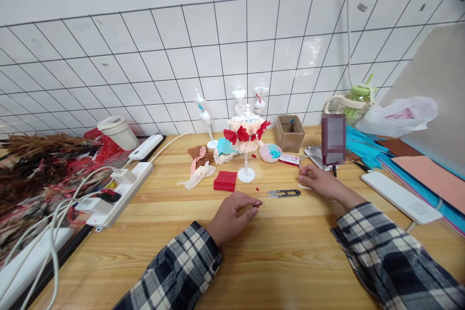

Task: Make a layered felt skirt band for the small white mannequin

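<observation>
My left hand (232,215) is low over the table, thumb and forefinger pinched around a tiny reddish bit (257,204) too small to name. My right hand (319,181) rests farther right, fingers drawn together beside a small white piece (304,186); what they grip is hidden. Between the hands lie black-handled thread snips (284,193), blades toward the left. A folded stack of red crepe paper (224,181) sits beyond my left hand. Behind it stands a miniature mannequin on a white stand (246,175), dressed in a cream ruffled skirt (244,145) with red bows (238,134).
Small white mannequins (239,99) stand by the tiled wall. A pink bowl (270,153), cardboard box (289,133) and blurred upright device (333,139) line the back. Paper scraps (199,174) lie left of centre. A power strip (125,193) and cables flank the left; a white power bank (401,197) the right.
</observation>
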Motion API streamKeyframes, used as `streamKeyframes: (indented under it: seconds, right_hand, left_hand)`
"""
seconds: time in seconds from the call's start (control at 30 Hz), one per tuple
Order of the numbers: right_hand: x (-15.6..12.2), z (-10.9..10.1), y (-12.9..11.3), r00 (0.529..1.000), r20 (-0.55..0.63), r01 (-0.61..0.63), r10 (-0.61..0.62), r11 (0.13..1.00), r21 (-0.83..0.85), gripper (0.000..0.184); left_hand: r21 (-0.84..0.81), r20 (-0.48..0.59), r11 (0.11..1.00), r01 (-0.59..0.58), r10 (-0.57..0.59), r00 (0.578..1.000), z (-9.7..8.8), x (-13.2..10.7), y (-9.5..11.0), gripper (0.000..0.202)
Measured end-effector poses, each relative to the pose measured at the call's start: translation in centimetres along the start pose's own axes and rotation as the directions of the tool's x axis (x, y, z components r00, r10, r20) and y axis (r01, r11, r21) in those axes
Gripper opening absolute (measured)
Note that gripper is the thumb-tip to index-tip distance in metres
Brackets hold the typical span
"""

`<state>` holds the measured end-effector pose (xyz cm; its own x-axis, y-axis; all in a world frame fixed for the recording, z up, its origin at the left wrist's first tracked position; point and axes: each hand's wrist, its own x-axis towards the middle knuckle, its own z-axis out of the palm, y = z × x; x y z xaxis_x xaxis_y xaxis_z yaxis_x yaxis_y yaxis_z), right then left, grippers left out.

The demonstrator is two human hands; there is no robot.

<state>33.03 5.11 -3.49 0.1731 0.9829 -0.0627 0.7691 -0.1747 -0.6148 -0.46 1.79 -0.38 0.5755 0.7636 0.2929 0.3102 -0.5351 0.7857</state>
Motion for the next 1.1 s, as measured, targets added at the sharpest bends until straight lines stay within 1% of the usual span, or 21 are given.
streamKeyframes:
  seconds: [0.1, 0.4, 0.53, 0.63, 0.7, 0.8, 0.87, 0.93, 0.97, 1.0, 1.03, 1.07, 1.1]
  right_hand:
    - [0.1, 0.0, 0.0, 0.997, 0.082, -0.013, 0.016, 0.999, -0.031, 0.035]
    - [0.0, -0.3, -0.2, 0.995, 0.090, -0.028, 0.042, 0.989, -0.145, 0.026]
    - [0.1, -0.5, -0.5, 0.995, 0.088, -0.030, 0.046, 0.984, -0.176, 0.027]
    - [0.1, -0.5, -0.9, 0.995, 0.073, -0.048, 0.065, 0.976, -0.211, 0.019]
    - [0.2, -0.5, -1.3, 0.994, 0.059, -0.072, 0.091, 0.962, -0.264, 0.017]
    - [0.0, -0.6, -1.9, 0.990, 0.022, -0.123, 0.140, 0.923, -0.366, 0.025]
    - [-0.5, -0.9, -2.1, 0.984, -0.037, -0.170, 0.172, 0.884, -0.436, 0.038]
    - [-1.3, -1.3, -2.6, 0.977, -0.107, -0.213, 0.184, 0.844, -0.493, 0.050]
    - [-1.8, -1.5, -3.1, 0.975, -0.146, -0.219, 0.167, 0.829, -0.515, 0.053]
    - [-2.3, -1.6, -3.7, 0.974, -0.192, -0.209, 0.124, 0.820, -0.533, 0.054]
    - [-2.9, -1.7, -4.4, 0.971, -0.236, -0.171, 0.045, 0.819, -0.548, 0.052]
    - [-3.6, -1.6, -5.3, 0.956, -0.286, -0.106, -0.072, 0.820, -0.562, 0.047]
    - [-4.2, -1.4, -6.4, 0.920, -0.327, -0.014, -0.214, 0.819, -0.574, 0.041]
  left_hand:
    - [0.005, -0.001, 1.000, -0.019, 0.019, 1.000, 0.0, 0.0, -0.1, 0.022]
    - [0.008, 0.021, 1.000, -0.011, 0.011, 1.000, -0.2, 0.0, 0.3, 0.023]
    - [0.002, 0.020, 1.000, -0.022, 0.022, 1.000, -0.1, 0.0, 0.3, 0.022]
    - [0.005, 0.019, 1.000, -0.022, 0.022, 1.000, -0.2, 0.0, 0.4, 0.022]
    - [0.005, 0.020, 1.000, -0.017, 0.017, 1.000, -0.2, 0.0, 0.5, 0.022]
    - [-0.002, 0.030, 1.000, -0.005, 0.005, 1.000, -0.1, 0.0, 0.6, 0.022]
    - [-0.018, 0.033, 1.000, 0.012, -0.012, 0.999, -0.1, 0.0, 0.6, 0.023]
    - [-0.071, 0.032, 0.996, 0.054, -0.052, 0.998, 0.0, 0.1, 0.7, 0.024]
    - [-0.125, 0.032, 0.988, 0.088, -0.085, 0.996, 0.0, 0.2, 0.7, 0.026]
    - [-0.204, 0.033, 0.971, 0.128, -0.124, 0.992, 0.1, 0.2, 0.7, 0.027]
    - [-0.307, 0.041, 0.936, 0.171, -0.166, 0.985, 0.2, 0.3, 0.7, 0.029]
    - [-0.422, 0.061, 0.881, 0.214, -0.208, 0.976, 0.3, 0.3, 0.7, 0.031]
    - [-0.537, 0.091, 0.805, 0.252, -0.242, 0.966, 0.4, 0.2, 0.6, 0.034]
